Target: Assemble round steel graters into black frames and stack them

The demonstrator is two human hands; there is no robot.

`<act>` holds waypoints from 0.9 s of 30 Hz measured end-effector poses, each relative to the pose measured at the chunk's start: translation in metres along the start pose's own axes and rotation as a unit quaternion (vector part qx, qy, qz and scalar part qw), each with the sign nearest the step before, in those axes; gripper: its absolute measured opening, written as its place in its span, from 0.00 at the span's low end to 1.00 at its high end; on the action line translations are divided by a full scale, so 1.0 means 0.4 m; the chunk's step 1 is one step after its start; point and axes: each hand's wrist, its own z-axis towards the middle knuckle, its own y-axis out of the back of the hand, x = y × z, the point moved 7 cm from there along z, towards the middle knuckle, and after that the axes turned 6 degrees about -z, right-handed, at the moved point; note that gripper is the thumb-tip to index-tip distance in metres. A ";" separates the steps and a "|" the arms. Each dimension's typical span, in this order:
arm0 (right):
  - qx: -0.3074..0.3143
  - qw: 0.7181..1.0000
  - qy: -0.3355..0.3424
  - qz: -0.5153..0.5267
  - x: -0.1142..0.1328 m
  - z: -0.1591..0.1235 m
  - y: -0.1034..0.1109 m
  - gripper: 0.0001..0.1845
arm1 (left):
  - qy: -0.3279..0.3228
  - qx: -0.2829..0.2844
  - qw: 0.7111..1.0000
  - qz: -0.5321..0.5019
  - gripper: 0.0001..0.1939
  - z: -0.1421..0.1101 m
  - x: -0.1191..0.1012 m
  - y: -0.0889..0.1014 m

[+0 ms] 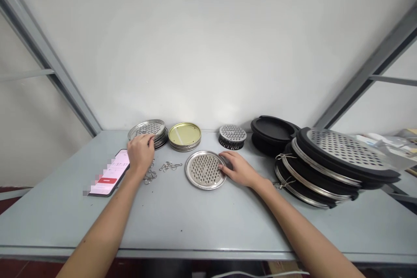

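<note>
My right hand (240, 170) grips the right rim of a round metal grater disc (205, 170), thumb on top. The disc is set in a rimmed ring and lies on the table or just above it; I cannot tell which. My left hand (140, 151) is closed, fingers curled, in front of a stack of rimmed grater discs (148, 127). What its fingers hold, if anything, is hidden. Bent wire clips (150, 176) lie by the left wrist, and more wire clips (169, 166) lie between the hands.
At the back stand stacked gold-coloured lids (185, 134) and smaller perforated discs (232, 133). Black round rings (273, 130) and a leaning pile of large black assemblies with grater plates (345, 150) stand right. A phone (112, 173) lies left on the grey table (195, 230).
</note>
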 end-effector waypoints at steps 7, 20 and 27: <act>0.001 1.000 -0.001 0.009 -0.002 0.001 -0.002 0.19 | 0.009 -0.062 0.998 -0.016 0.15 0.004 0.002 0.034; -0.004 1.000 0.006 0.017 -0.002 -0.001 0.001 0.19 | -0.033 -0.171 0.981 -0.090 0.13 0.002 -0.034 0.105; -0.108 0.990 -0.045 0.075 -0.015 -0.006 0.030 0.31 | -0.006 -0.141 0.927 -0.349 0.07 -0.029 -0.156 0.139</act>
